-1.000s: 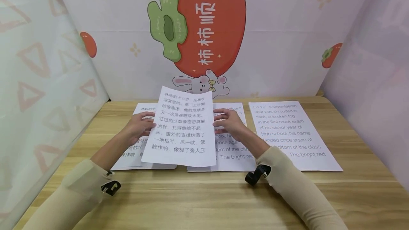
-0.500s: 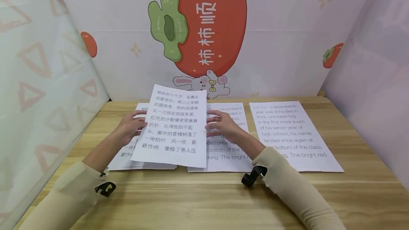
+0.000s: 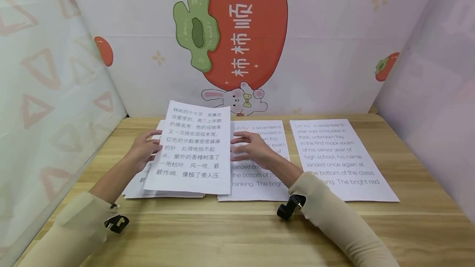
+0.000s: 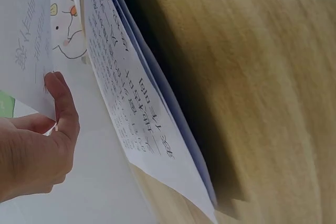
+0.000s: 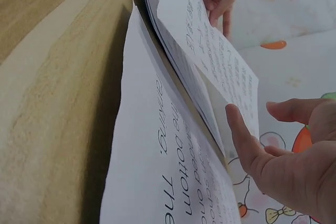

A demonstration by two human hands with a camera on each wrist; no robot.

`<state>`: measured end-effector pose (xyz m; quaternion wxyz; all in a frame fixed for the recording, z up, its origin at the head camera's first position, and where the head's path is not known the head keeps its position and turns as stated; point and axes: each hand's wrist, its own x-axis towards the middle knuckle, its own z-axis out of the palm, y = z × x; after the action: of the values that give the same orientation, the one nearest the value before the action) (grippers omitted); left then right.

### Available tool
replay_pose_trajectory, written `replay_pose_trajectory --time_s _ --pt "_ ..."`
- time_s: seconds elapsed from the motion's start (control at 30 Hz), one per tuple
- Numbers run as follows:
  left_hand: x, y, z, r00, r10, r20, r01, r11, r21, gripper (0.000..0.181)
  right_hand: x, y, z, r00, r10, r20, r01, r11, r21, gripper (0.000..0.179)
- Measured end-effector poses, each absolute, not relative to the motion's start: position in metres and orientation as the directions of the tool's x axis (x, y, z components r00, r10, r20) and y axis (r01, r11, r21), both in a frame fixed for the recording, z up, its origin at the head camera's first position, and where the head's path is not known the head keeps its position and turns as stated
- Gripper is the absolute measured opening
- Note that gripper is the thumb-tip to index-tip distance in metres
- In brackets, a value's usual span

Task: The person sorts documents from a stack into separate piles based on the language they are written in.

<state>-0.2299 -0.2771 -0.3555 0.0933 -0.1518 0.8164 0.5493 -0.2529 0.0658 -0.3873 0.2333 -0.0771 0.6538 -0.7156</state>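
In the head view, a white sheet of paper [image 3: 193, 147] printed with Chinese text is raised and tilted over the left paper stack [image 3: 135, 182]. My left hand [image 3: 144, 149] pinches its left edge; in the left wrist view, a finger [image 4: 63, 98] and thumb meet at that edge of the raised sheet [image 4: 23, 51]. At the opposite edge is my right hand [image 3: 256, 149], its fingers extended and fingertips right at the paper. The right wrist view shows the right thumb [image 5: 289, 111] standing apart from the raised sheet [image 5: 210, 51].
English-text papers lie in a middle stack [image 3: 256, 193] and a right stack [image 3: 337, 160] on the wooden table [image 3: 222, 234]. Behind the table stands a white backdrop [image 3: 326, 73] with a cartoon persimmon and rabbit. The right forearm passes over the middle stack.
Both hands and the raised sheet have moved left, from between the left and middle stacks to mostly above the left one. More of the middle stack's English text is uncovered.
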Motion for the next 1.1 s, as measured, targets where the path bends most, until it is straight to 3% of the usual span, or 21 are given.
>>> replay_pose_trajectory --time_s 0.53,1.1 --pt "-0.231 -0.294 -0.363 -0.925 -0.185 -0.333 -0.377 0.321 0.869 0.063 -0.25 0.051 -0.39 -0.847 -0.52 -0.111 0.2 -0.119 -0.972 0.076" --pt "-0.227 -0.308 -0.361 -0.911 -0.189 -0.368 -0.408 0.266 0.873 0.063 -0.246 0.033 -0.392 -0.84 -0.527 -0.133 0.242 -0.142 -0.96 0.074"
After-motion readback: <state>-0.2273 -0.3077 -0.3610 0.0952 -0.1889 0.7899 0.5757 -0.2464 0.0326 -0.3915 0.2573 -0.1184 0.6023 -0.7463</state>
